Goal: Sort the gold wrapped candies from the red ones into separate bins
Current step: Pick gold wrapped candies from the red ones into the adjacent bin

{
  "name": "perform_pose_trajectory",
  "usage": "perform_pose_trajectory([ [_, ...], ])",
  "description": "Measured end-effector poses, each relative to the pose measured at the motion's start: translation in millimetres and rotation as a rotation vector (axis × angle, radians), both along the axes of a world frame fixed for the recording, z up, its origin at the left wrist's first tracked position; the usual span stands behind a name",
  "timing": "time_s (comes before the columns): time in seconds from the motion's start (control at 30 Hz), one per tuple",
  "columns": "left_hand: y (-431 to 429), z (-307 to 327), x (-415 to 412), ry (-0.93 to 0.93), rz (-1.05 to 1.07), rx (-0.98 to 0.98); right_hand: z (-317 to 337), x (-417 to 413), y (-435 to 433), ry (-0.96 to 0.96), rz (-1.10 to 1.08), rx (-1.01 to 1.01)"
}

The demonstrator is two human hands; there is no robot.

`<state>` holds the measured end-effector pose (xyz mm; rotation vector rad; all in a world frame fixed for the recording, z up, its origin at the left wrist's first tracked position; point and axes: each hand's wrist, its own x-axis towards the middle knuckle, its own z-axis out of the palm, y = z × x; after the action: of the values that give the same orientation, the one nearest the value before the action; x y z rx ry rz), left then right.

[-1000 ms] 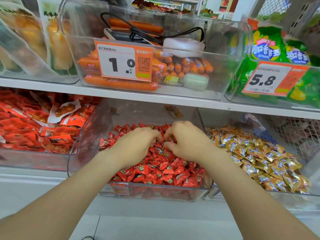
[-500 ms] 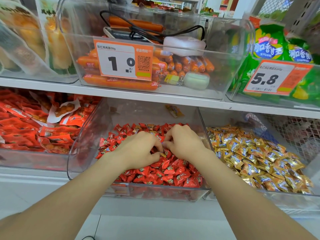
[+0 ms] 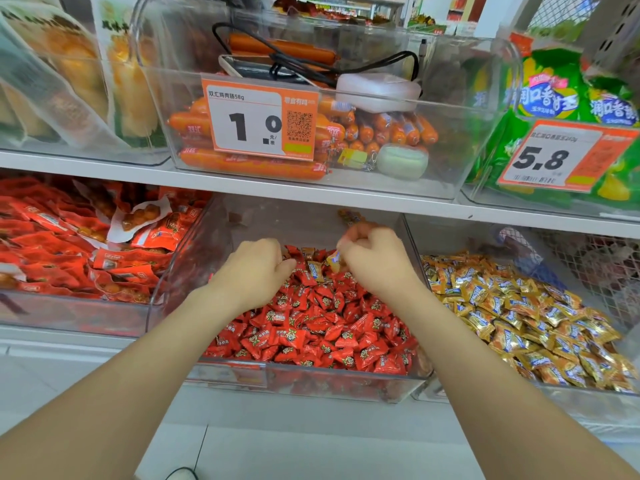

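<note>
A clear middle bin (image 3: 311,382) on the lower shelf holds a heap of red wrapped candies (image 3: 322,327). A few gold wrapped candies (image 3: 313,270) lie on the red heap near its back. My right hand (image 3: 372,261) is lifted a little over the back of the heap and pinches one gold candy (image 3: 333,260). My left hand (image 3: 254,268) reaches into the red candies with its fingers curled; what they hold is hidden. To the right, a second clear bin (image 3: 588,400) is filled with gold wrapped candies (image 3: 519,320).
A bin of red snack packets (image 3: 69,251) stands at the left. The upper shelf (image 3: 277,188) carries a bin of orange sausages (image 3: 381,133) with a 1.0 price tag, and green bags (image 3: 561,98) with a 5.8 tag. White floor lies below.
Both hands moved toward the back of the red bin. My right hand has risen off the heap with a gold candy pinched in its fingers.
</note>
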<state>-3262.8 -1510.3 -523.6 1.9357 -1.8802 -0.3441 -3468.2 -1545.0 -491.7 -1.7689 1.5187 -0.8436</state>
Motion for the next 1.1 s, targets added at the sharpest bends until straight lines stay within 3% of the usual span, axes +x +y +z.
perform_pose_trajectory([
  [0.1, -11.7, -10.6, 10.3, 0.032, 0.052, 0.024, 0.9, 4.6, -1.1, -0.1, -0.012, 0.121],
  [0.33, -36.2, -23.4, 17.9, 0.087, 0.181, -0.003, 4.9, 17.9, -0.9, -0.635, -0.137, 0.737],
  [0.43, -44.8, -29.6, 14.9, 0.042, 0.227, 0.012, 6.3, 25.5, -4.6, -0.778, -0.139, 0.823],
  [0.53, -54.7, -33.0, 16.0, -0.055, 0.139, 0.02, 2.6, 29.7, -13.4, -0.826, -0.1, 0.791],
  [0.6, -59.8, -31.4, 18.4, -0.138, 0.023, 0.111, -3.3, 27.8, -21.3, -0.555, -0.098, 0.639],
  [0.7, -64.0, -23.2, 24.8, -0.205, -0.074, 0.286, -20.6, 22.5, -29.8, 0.327, -0.016, 0.118],
  [0.73, -65.2, -21.6, 27.2, -0.215, -0.117, 0.335, -25.5, 22.8, -29.9, 0.503, 0.029, -0.013],
  [0.83, -62.7, -13.2, 28.2, -0.243, -0.205, 0.438, -31.0, 25.3, -29.0, 0.584, 0.163, -0.116],
  [1.0, -62.7, -12.8, 24.7, -0.173, -0.241, 0.4, -26.1, 28.1, -28.9, 0.68, 0.401, -0.012],
  [1.1, -68.9, -21.6, 24.6, -0.151, -0.22, 0.346, -33.0, 25.7, -32.6, 0.762, 0.403, 0.004],
])
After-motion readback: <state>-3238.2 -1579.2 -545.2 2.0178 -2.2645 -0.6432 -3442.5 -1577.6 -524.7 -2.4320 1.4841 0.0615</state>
